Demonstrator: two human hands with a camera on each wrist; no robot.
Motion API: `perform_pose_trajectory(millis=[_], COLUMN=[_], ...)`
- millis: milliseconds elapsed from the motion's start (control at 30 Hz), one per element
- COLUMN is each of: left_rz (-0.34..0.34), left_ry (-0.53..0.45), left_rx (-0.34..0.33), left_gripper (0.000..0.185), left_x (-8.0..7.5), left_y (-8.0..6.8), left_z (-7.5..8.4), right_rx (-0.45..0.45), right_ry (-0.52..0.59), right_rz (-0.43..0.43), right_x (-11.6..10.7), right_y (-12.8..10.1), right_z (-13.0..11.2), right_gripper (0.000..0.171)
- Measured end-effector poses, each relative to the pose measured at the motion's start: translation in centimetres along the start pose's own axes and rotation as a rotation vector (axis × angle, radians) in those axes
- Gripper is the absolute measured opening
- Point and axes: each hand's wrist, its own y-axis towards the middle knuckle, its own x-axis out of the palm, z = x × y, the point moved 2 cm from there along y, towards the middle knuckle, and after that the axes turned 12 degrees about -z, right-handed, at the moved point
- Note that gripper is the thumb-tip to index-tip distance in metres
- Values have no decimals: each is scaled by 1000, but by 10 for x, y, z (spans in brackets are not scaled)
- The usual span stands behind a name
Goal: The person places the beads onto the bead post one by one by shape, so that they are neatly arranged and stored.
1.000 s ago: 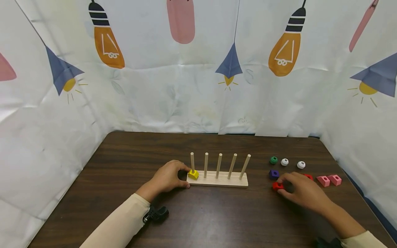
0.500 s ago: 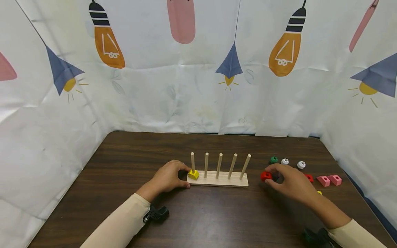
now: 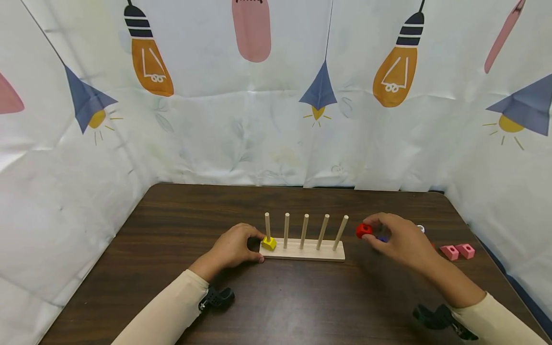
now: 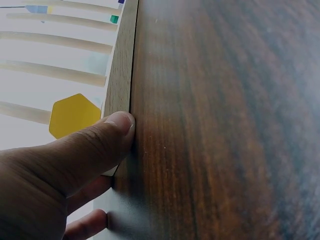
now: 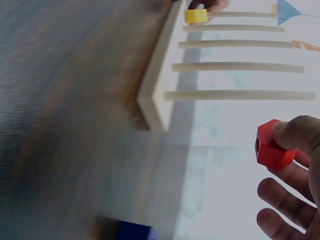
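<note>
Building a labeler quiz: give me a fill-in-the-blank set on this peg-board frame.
1. The right hand pinches a ____ wooden hexagonal bead.
2. The wooden base carries ____ upright pegs.
3. The yellow hexagonal bead sits on the ____ peg.
4. The left hand rests against the base's ____ end.

Missing: red; five; leftmost; left

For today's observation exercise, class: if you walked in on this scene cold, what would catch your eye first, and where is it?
First the red block, pinched in the right hand and held above the table just right of the wooden peg rack. Next the yellow block, sitting at the foot of the rack's leftmost peg, with the left hand resting against that end. Behind it all hangs a white curtain printed with orange bulbs.
</note>
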Motion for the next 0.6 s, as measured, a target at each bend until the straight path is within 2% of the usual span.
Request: perform_pose_trajectory(millis=[300, 500, 600], left_rz=[9, 7, 6], left_ry=[-3, -6, -10], left_rx=[9, -1, -11], left_gripper=[48, 48, 48], left_x=[-1, -1, -1], left_y=[0, -1, -1], left_z=[0, 1, 1], right_rx=[-56, -60, -64], right_ry=[20, 78, 70], right_rz=[76, 65, 71], right_x=[-19, -26, -29], right_y=[11, 18, 22], right_z=[-12, -19, -23], right_gripper=[34, 32, 30])
